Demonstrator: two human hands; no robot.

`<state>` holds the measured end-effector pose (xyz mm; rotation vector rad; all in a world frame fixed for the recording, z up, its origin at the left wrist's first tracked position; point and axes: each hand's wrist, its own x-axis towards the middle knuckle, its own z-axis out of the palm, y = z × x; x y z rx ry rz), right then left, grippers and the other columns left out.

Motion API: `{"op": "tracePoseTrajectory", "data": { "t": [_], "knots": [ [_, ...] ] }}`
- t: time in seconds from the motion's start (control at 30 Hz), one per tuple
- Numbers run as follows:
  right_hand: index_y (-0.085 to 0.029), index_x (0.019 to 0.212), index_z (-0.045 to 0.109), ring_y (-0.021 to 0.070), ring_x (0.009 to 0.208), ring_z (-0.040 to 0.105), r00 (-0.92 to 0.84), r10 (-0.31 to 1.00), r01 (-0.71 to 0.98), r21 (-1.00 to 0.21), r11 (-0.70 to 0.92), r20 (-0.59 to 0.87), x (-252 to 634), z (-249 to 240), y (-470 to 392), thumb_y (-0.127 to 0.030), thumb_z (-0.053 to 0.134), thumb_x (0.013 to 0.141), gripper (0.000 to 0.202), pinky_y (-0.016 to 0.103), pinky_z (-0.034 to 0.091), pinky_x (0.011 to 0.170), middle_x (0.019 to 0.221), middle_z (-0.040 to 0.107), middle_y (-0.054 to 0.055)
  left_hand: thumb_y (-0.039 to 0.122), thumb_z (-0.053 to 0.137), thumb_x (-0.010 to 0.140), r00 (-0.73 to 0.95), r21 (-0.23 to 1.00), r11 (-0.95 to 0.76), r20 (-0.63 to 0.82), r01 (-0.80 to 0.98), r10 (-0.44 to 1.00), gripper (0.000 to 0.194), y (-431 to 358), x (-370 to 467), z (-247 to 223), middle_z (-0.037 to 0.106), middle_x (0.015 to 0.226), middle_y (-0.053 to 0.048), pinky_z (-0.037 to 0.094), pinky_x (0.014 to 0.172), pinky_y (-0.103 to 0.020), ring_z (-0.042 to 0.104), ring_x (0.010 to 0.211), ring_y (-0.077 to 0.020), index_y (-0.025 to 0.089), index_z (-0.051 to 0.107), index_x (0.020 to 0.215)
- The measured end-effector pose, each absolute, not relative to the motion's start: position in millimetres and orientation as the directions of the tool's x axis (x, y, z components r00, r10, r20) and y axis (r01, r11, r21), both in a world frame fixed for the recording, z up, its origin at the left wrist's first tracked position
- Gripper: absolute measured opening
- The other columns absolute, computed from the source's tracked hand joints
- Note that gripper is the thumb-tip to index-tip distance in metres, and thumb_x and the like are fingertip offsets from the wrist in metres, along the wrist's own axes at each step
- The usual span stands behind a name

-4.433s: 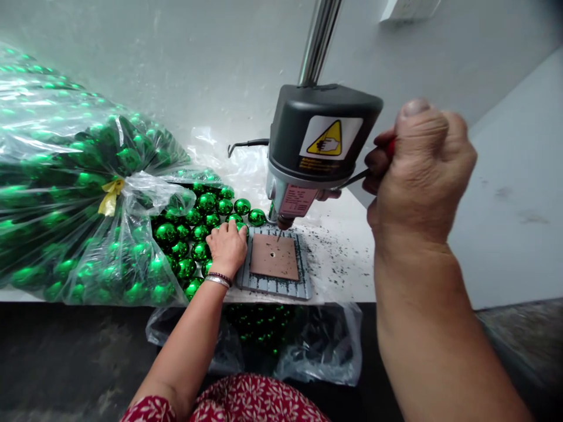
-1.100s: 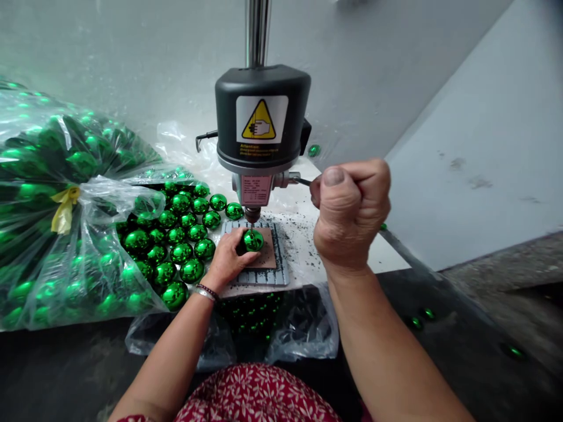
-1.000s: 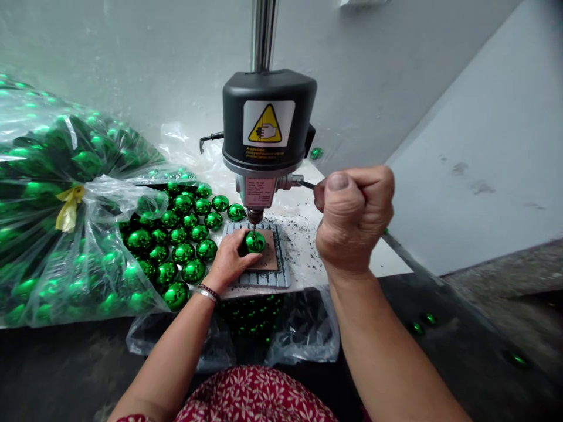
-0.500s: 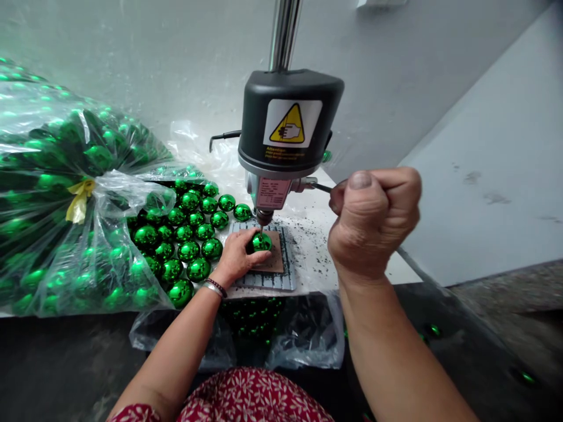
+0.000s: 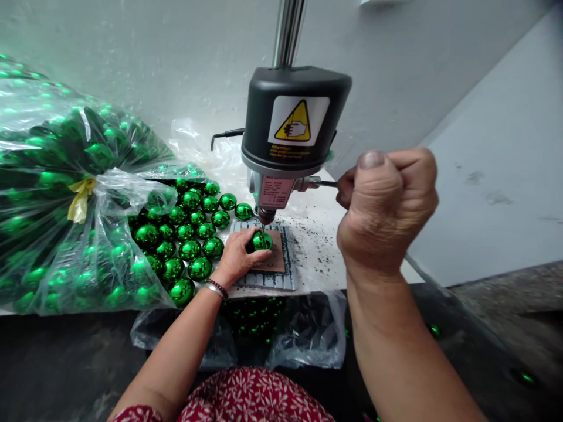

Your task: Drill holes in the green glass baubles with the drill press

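Note:
My left hand grips a shiny green ball between thumb and fingers, on a brown board laid over the grey drill base. Right above the ball is the drill bit under the chuck; whether the tip is in the ball I cannot tell. My right hand is closed in a fist round the feed lever at the side of the drill press. The lever's outer end is hidden inside the fist.
Left of the base lie several loose green balls. Beyond them bulges a clear plastic bag of green balls, tied with yellow. Dark shavings litter the white table. Below its front edge hangs an open plastic bag with green balls inside.
My right fist appears a little higher and farther right on the lever. The drill head also sits slightly farther right in view. My left hand keeps its hold on the ball.

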<state>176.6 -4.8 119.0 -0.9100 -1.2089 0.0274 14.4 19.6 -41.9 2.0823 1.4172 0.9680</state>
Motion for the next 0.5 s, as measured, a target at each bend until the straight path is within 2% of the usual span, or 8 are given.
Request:
{"op": "tracePoseTrajectory", "data": {
  "t": [0.5],
  "knots": [
    [-0.016, 0.073, 0.046, 0.0032, 0.056, 0.044, 0.369, 0.415, 0.489, -0.553, 0.675, 0.832, 182, 101, -8, -0.043, 0.047, 0.088, 0.031, 0.023, 0.038, 0.057, 0.06, 0.045, -0.003, 0.041, 0.07, 0.075, 0.239, 0.665, -0.406, 0.332, 0.626, 0.912, 0.055, 20, 14, -46, 0.066, 0.115, -0.009, 0.044, 0.095, -0.044, 0.057, 0.106, -0.0273, 0.02, 0.057, 0.124]
  ]
}}
